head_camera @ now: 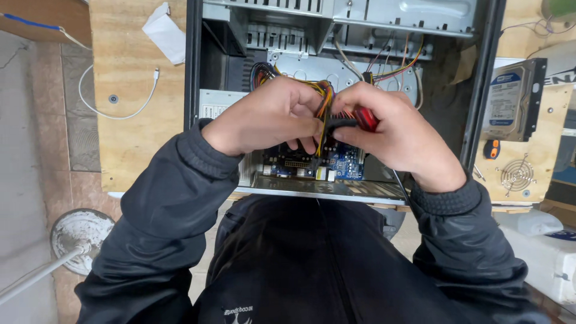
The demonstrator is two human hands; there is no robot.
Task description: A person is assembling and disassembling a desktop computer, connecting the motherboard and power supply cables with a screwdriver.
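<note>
Reaching into the open computer case (193, 72) that lies on a plywood bench (123, 90), both hands meet over its middle. The left hand (267, 117) has its fingers curled tight around a bundle of yellow, red and black wires (324, 99) that rises from the upper left of the case and drops between the two hands toward the blue circuit board (342, 165) below. The right hand (399, 135) is clenched on a red-handled tool (365, 117), whose handle end peeks out between thumb and forefinger; its tip is hidden, so what kind of tool it is cannot be told. A black strap or connector piece (341, 124) sits pinched just where the fingertips of both hands touch, right against the wire bundle. Both wrists end in dark jacket sleeves (180, 192), and the hands hover above the board without visibly resting on it. Inside the case, more thin coloured wires (393, 66) run across the grey metal back wall. On the bench to the left lie a folded white paper (165, 33) and a white cable (120, 111), well apart from the hands. To the right of the case a hard drive (510, 99) leans upright, with a small orange-and-black item (491, 149) and a round wire fan grille (517, 174) just below it.
</note>
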